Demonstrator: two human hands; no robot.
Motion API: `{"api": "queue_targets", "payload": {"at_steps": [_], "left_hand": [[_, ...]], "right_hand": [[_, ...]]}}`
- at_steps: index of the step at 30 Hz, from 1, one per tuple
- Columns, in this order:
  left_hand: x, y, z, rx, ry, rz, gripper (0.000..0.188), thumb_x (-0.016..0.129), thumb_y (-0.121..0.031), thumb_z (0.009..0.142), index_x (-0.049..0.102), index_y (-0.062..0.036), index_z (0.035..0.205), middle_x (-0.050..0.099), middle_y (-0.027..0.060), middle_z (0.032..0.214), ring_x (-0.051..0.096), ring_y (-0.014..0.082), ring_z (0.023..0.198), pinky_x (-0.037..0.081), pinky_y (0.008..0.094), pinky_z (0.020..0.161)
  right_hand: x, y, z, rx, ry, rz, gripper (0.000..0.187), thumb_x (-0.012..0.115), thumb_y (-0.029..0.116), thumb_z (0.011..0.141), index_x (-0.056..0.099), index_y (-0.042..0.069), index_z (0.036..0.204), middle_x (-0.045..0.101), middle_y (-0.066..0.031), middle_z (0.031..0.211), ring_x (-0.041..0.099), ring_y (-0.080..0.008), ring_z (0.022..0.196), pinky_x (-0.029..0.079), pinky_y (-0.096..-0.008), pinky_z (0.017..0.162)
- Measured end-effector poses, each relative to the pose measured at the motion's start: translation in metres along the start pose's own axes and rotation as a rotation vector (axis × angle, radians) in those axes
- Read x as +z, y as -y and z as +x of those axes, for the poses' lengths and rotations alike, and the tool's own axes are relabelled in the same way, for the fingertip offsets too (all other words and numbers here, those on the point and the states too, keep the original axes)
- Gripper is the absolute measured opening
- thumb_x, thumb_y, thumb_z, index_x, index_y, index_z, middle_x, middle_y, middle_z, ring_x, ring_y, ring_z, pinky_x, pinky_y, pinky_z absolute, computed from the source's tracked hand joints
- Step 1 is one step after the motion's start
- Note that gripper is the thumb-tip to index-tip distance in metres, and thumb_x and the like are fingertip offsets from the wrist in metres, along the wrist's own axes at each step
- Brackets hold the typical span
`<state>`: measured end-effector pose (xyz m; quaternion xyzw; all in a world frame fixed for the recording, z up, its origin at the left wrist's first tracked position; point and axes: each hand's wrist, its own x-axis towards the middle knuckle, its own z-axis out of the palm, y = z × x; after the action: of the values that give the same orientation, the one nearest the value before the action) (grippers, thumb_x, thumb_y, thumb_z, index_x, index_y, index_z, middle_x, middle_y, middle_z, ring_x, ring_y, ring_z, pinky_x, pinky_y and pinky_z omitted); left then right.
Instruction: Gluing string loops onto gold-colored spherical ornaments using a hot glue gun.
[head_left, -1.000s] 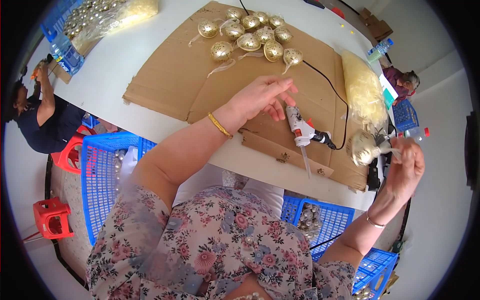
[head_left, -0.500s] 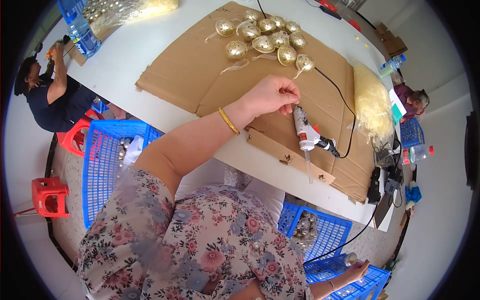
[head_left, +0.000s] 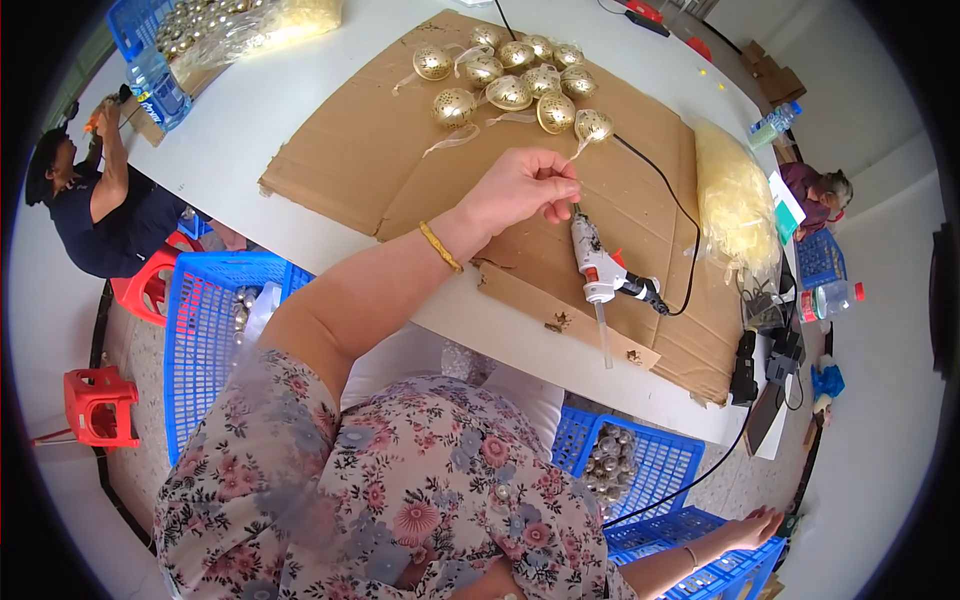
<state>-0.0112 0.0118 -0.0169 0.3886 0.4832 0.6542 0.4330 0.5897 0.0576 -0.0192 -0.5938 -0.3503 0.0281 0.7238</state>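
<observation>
My left hand [head_left: 535, 188] is closed in a pinch at the dark nozzle tip of a white glue gun [head_left: 597, 268]. What its fingers hold, if anything, is too small to make out. The gun lies on brown cardboard [head_left: 345, 150], with a clear glue stick [head_left: 604, 338] poking out of its back end. Beyond the hand sit several gold bauble ornaments [head_left: 509, 93] with pale ribbon loops; the closest bauble [head_left: 593, 125] is just past my fingers. My right hand [head_left: 752, 531] is low at the right, fingers stretched out over a blue basket [head_left: 690, 548].
Another blue basket [head_left: 665, 445] holds silvery balls below the table edge. A larger blue crate [head_left: 205, 340] stands at left. A bag of pale yellow material [head_left: 735, 200] and a black cord [head_left: 680, 200] lie at right. One co-worker [head_left: 105, 200] sits left, another [head_left: 815, 195] right.
The round ornament in my right hand is no longer seen; that hand has moved rightward and its fingers are extended. My left hand stays pinched at the nozzle. The whole view has shifted slightly.
</observation>
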Motion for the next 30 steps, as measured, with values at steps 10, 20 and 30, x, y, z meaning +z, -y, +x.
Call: {"api": "queue_targets", "payload": {"at_steps": [10,20,30], "left_hand": [[-0.011,0.001,0.004,-0.012,-0.104,-0.081,0.012,0.055,-0.010,0.086,0.057,0.0012,0.089,0.061,0.0063,0.077,0.058,0.0108,0.061,0.049,0.0226,0.054],[-0.006,0.008,0.010,0.071,-0.289,-0.185,0.028,0.058,-0.003,0.080,0.051,-0.0026,0.108,0.056,0.0056,0.085,0.058,0.0114,0.064,0.050,0.0237,0.054],[-0.007,0.008,0.009,0.057,-0.248,-0.192,0.029,0.059,-0.005,0.080,0.051,-0.0004,0.108,0.055,0.0077,0.088,0.059,0.0125,0.066,0.051,0.0244,0.054]], "right_hand": [[0.214,0.225,-0.153,-0.565,1.302,0.285,0.020,0.052,0.003,0.087,0.059,-0.005,0.104,0.059,-0.0079,0.096,0.057,-0.0145,0.090,0.044,-0.0250,0.083],[0.404,0.226,-0.294,-0.904,1.808,-0.204,0.070,0.064,0.008,0.068,0.038,0.010,0.133,0.044,-0.0119,0.130,0.045,-0.0251,0.115,0.040,-0.0321,0.093],[0.404,0.217,-0.308,-0.895,1.800,-0.287,0.066,0.071,0.010,0.062,0.046,0.001,0.122,0.059,-0.0175,0.103,0.060,-0.0234,0.090,0.047,-0.0302,0.078]]}}
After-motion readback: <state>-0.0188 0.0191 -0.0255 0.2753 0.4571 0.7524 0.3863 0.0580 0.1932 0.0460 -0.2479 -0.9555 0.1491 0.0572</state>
